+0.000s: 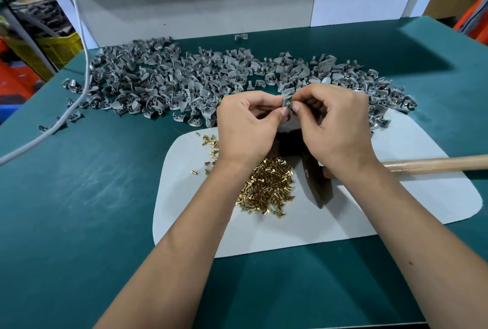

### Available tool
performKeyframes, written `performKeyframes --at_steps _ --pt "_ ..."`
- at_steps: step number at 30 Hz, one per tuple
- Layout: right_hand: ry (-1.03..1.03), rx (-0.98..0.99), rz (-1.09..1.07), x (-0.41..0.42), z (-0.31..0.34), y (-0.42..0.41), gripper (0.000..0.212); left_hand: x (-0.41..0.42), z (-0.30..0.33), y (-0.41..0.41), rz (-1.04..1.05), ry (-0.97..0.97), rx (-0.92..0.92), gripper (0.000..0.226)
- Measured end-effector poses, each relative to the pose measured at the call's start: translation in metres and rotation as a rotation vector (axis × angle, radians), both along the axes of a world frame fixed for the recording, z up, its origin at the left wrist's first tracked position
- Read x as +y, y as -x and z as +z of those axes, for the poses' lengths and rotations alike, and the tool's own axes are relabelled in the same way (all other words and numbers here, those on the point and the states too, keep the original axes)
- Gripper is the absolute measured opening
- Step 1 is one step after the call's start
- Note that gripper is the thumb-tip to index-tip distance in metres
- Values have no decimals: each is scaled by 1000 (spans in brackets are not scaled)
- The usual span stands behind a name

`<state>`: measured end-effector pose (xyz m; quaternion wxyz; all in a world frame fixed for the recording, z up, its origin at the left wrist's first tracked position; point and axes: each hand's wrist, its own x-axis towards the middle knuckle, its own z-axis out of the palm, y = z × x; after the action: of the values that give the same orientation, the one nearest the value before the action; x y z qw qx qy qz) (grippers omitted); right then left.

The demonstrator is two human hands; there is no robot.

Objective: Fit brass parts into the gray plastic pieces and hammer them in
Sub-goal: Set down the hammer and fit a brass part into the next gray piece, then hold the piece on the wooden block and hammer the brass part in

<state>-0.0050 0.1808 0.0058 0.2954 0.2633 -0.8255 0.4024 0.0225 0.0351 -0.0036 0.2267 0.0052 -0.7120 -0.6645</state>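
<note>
The person's two bare hands meet in the air above the middle of the green table top (79, 196). The left hand (245, 128) has its thumb and first finger pinched shut on one small gray plastic piece (286, 103), and it holds that piece up just in front of the big pile. The right hand (335, 128) is curled in close, with its thumb and fingertip pressed against the same piece from the other side. There is a tiny glint of yellow between the fingertips, so it may be a brass part going into the piece, but it is too small to be sure. Below the hands lies a flat white mat with round corners (264, 233). On that mat sits a heap of little shiny brass pins (266, 186), right under the left wrist, with a few loose ones scattered off to the left side. A hammer with a dark metal head and a pale wooden handle (435, 163) lies on the mat just beside the heap, its head partly hidden under the right wrist and its handle pointing off to the right. Behind the hands, a wide pile of many more gray plastic pieces (158, 83) spreads across the table. A gray cable (79, 101) hangs down at the left and trails over the edge of that pile.
</note>
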Motion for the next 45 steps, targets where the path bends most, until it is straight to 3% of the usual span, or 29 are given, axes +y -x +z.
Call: performKeyframes --at_steps 14,19,23,28,32,35,39,45 --pt "38 -28 -51 -8 -1 -4 8 3 4 -2 84 92 -11 28" --pt "-7 -41 -44 -5 1 -2 9 4 4 -2 52 229 11 19" --pt "-144 -124 61 4 11 -1 13 3 2 -1 104 321 -12 17" --pt "-404 -303 150 33 40 7 15 -2 5 0 101 416 -49 35" --pt "-674 -539 263 57 50 3 10 -14 5 1 87 618 -59 12" --pt "-835 -584 248 60 45 -5 18 -19 3 0 63 701 -39 6" --pt "-903 -522 189 56 31 -9 30 -20 0 1 17 637 -81 11" --pt "-846 -562 290 69 40 -4 10 -23 2 -1 -21 415 -163 19"
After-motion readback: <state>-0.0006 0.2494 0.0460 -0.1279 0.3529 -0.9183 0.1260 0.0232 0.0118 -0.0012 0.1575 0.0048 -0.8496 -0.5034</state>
